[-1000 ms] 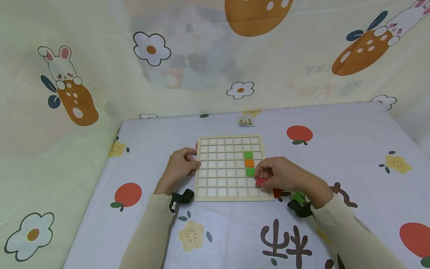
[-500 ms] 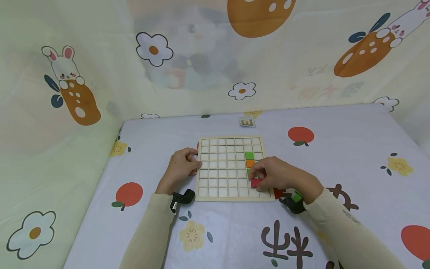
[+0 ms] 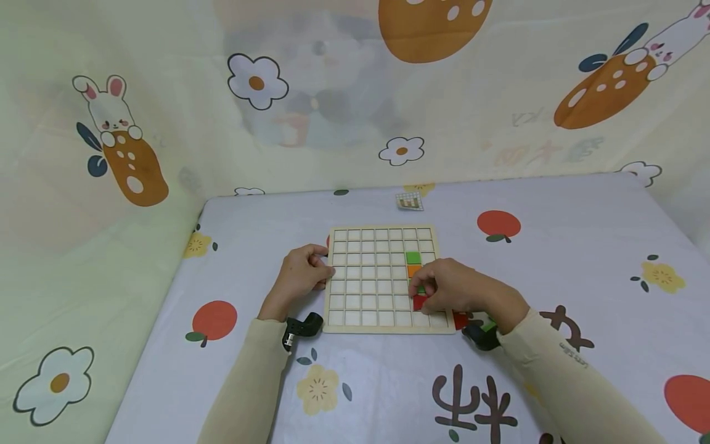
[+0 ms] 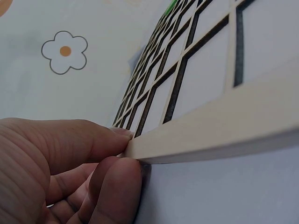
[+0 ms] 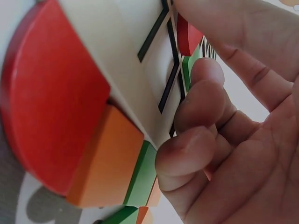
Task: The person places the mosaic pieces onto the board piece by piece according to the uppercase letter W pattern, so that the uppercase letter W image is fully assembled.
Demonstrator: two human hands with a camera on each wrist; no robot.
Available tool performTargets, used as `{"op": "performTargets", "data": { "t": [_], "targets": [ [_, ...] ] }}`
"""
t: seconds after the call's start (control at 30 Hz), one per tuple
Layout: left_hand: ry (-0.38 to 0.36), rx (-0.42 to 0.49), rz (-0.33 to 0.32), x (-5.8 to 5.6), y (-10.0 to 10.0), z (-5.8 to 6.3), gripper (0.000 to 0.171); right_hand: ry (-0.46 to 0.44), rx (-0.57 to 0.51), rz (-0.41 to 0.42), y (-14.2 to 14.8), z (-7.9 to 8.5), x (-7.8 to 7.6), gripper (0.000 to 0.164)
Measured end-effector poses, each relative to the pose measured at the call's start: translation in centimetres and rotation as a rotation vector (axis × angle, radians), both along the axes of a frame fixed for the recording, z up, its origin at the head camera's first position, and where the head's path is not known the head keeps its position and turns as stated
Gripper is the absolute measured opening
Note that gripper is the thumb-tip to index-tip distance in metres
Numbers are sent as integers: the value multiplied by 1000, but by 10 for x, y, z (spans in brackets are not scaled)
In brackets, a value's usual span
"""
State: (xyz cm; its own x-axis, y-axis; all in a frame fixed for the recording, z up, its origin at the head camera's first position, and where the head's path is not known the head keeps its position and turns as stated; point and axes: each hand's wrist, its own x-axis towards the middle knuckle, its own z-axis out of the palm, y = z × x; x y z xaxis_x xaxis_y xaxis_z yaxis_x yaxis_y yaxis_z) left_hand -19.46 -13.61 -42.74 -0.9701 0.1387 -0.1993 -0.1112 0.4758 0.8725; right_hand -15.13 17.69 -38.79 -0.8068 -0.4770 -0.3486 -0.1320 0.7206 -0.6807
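A wooden grid board [image 3: 368,330] with square cells lies on the table. At its left edge my left hand [image 3: 298,272] pinches the frame, thumb [image 4: 88,142] on top and fingers lower down. My right hand [image 3: 460,287] reaches over the board's right side, thumb and fingers around a red tile [image 3: 420,302] low in the grid. The right wrist view shows that red tile [image 5: 187,37] beside the thumb. Farther up the same column sit a green tile [image 3: 413,258] and an orange tile [image 3: 413,271]. Another green tile [image 3: 421,288] is mostly behind the fingers.
Beside the board's right edge lies a round-edged red piece [image 5: 53,93], with an orange piece [image 5: 107,158] and a green piece [image 5: 142,175] next to it. A small patterned card [image 3: 409,201] lies behind the board on the printed tablecloth [image 3: 266,216].
My right hand has moved slightly left with the red tile, which now lines up under the coloured column and lies flatter in the grid. My left hand stays at the board's edge.
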Motion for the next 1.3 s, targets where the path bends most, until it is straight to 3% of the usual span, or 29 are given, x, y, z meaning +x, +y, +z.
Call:
{"op": "performTargets", "data": {
  "t": [0.3,0.87,1.13,1.3],
  "targets": [
    [0,6,2,-1,-1,-1,43,-19,-42,-5,1,-2,-2,21],
    [15,-1,0,-1,0,-1,43,21,6,-11,2,0,3,29],
    [15,0,1,-1,-1,-2,43,177,-39,-8,10,0,12,36],
    [15,7,2,0,-1,-1,42,212,-44,-93,25,2,21,39]
  ]
}}
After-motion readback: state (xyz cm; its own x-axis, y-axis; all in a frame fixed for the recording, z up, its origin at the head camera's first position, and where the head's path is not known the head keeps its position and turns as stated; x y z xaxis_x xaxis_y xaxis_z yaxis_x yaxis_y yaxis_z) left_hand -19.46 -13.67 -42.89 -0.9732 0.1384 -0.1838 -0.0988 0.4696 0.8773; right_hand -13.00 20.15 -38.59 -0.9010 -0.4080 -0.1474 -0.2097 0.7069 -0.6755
